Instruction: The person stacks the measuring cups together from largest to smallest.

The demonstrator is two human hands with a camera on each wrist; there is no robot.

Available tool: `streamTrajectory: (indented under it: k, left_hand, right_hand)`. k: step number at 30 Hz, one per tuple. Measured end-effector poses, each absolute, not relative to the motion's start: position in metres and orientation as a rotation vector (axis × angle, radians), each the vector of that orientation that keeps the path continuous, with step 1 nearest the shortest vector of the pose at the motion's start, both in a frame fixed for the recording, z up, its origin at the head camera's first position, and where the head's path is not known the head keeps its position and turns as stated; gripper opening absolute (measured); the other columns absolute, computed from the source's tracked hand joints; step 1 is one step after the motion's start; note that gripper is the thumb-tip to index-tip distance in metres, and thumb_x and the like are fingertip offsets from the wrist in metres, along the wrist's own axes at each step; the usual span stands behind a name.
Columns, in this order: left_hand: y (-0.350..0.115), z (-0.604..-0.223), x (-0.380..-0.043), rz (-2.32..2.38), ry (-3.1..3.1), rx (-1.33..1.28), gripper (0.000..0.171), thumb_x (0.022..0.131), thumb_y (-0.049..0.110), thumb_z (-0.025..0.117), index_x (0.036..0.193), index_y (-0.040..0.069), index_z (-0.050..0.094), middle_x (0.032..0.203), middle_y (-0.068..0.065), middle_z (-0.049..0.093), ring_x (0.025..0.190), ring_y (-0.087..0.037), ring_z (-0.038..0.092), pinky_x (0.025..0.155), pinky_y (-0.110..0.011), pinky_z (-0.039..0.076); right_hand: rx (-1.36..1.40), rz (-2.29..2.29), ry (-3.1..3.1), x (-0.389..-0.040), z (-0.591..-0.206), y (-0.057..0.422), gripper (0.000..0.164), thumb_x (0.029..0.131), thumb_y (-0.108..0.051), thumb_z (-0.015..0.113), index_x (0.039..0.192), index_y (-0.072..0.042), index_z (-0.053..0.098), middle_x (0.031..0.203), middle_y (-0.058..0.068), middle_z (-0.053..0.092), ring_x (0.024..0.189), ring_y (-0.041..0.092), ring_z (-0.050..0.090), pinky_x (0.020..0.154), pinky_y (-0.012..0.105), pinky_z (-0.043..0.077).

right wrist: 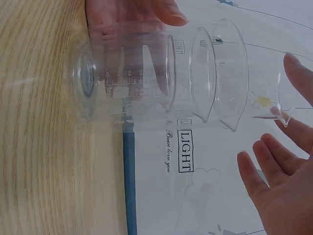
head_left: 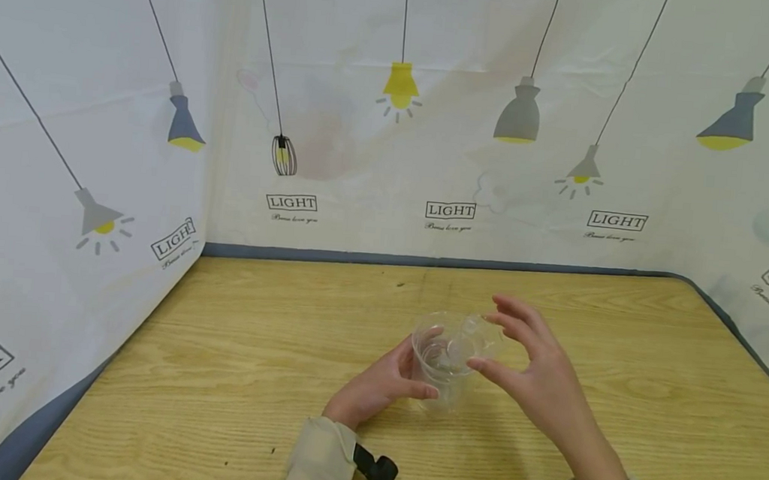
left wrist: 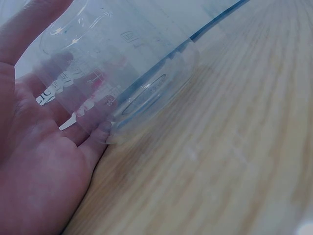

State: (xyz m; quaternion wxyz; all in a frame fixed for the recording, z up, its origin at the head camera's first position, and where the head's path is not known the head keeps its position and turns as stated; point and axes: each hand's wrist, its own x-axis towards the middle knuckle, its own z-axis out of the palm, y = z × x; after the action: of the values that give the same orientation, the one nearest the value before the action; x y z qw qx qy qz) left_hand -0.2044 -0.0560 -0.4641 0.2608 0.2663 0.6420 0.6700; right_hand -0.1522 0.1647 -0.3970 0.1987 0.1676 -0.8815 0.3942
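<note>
A clear beaker (head_left: 447,388) with printed graduations stands on the wooden table. Wrapped round its side, my left hand (head_left: 376,382) holds it, fingers behind and thumb in front. Smaller clear beakers sit nested inside, their spouted rims (right wrist: 201,76) showing one above another in the right wrist view. At the top, my right hand (head_left: 553,381) pinches the smallest beaker (right wrist: 266,93) by its rim between thumb and fingers. That small beaker is tilted in the head view and its lower part overlaps the larger rims. In the left wrist view the outer beaker's base (left wrist: 146,98) is close on the tabletop.
The wooden table (head_left: 269,321) extends round both hands. White sheets (head_left: 364,155) printed with lamps and lettering enclose the back and sides, with a dark blue strip (head_left: 329,256) along the table's back edge. Black straps with small devices (head_left: 376,469) sit at both wrists.
</note>
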Motion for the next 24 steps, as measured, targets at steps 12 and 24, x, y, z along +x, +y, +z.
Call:
streamTrajectory:
  k: [12, 24]
  left_hand:
    - [-0.0562, -0.4654, -0.2042, 1.813, 1.737, 0.711, 0.077, 0.08, 0.005, 0.065, 0.14, 0.032, 0.024, 0.139, 0.008, 0.032, 0.125, -0.017, 0.033, 0.099, -0.035, 0.03]
    - [-0.056, -0.4657, -0.2045, 1.825, 1.708, 0.728, 0.076, 0.081, 0.004, 0.064, 0.14, 0.031, 0.024, 0.139, 0.009, 0.032, 0.124, -0.014, 0.034, 0.098, -0.034, 0.032]
  right_hand:
    - [0.489, 1.11, -2.499, -0.1519, -0.3986, 0.1637, 0.052, 0.073, -0.037, 0.072, 0.117, -0.015, 0.055, 0.137, -0.004, 0.035, 0.118, 0.017, 0.039, 0.085, 0.041, 0.042]
    - [0.499, 1.068, -2.498, -0.1546, -0.4043, 0.1618, 0.055, 0.07, -0.041, 0.072, 0.116, -0.015, 0.056, 0.137, -0.008, 0.034, 0.12, 0.018, 0.037, 0.085, 0.042, 0.042]
